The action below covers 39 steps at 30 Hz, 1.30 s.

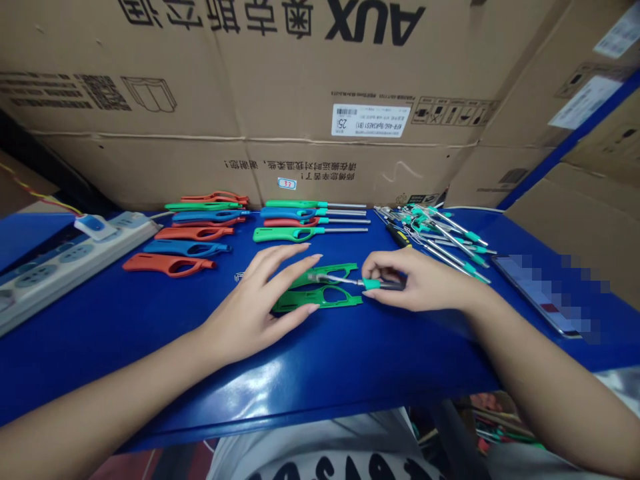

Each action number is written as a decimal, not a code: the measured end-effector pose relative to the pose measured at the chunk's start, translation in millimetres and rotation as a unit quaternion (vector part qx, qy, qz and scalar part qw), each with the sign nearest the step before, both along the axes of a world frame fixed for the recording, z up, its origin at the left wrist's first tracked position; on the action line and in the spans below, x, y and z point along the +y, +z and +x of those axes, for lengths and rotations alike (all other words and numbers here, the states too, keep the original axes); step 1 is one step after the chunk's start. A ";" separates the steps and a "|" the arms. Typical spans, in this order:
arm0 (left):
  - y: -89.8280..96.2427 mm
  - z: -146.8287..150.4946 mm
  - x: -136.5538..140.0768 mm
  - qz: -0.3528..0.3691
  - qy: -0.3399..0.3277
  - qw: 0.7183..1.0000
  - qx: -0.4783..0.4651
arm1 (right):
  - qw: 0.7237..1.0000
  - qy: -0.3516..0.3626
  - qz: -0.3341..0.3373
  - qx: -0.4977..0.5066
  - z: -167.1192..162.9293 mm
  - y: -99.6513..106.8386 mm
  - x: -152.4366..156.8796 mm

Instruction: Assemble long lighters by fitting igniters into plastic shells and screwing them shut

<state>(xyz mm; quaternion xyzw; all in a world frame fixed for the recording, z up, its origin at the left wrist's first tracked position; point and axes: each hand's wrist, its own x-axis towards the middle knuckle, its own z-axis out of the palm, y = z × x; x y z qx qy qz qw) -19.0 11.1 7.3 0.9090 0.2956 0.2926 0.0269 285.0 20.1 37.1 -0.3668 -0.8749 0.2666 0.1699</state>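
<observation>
My right hand (407,279) is closed around a screwdriver (371,285) with a black and teal handle. Its thin metal shaft points left over two green lighter shell halves (343,297) lying on the blue table. My left hand (260,300) is spread over the left end of these halves, fingers apart, thumb near the lower one. The palm and fingers cover part of both shells. Small metal pieces (239,276) lie just beyond the left hand.
Orange, blue and green lighter shells (170,265) lie at the back left. Lighters with metal tubes (345,231) lie beside them. A pile of teal-collared tubes (453,233), a yellow-black tool handle (399,235) and a phone (537,293) are rightward. A power strip (75,257) stands left, cardboard (290,120) behind.
</observation>
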 end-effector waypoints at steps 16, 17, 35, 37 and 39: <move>-3.7 10.0 -13.5 -0.017 -0.051 0.997 -0.059 | 0.989 0.066 0.118 0.063 -42.0 -25.1 -15.2; -3.5 10.4 -13.9 -0.019 -0.052 0.997 -0.062 | 0.989 0.066 0.115 0.061 -42.0 -24.9 -15.1; 10.1 -4.3 0.4 -0.005 0.016 0.997 -0.072 | 0.999 -0.007 0.039 -0.034 -4.3 -24.0 9.2; 9.4 -4.5 0.6 -0.008 0.017 0.997 -0.072 | 0.999 -0.006 0.020 -0.029 -2.2 -24.0 10.5; 7.6 -3.1 -0.3 -0.015 0.011 0.997 -0.073 | 1.000 -0.004 0.013 -0.022 -3.3 -23.3 9.8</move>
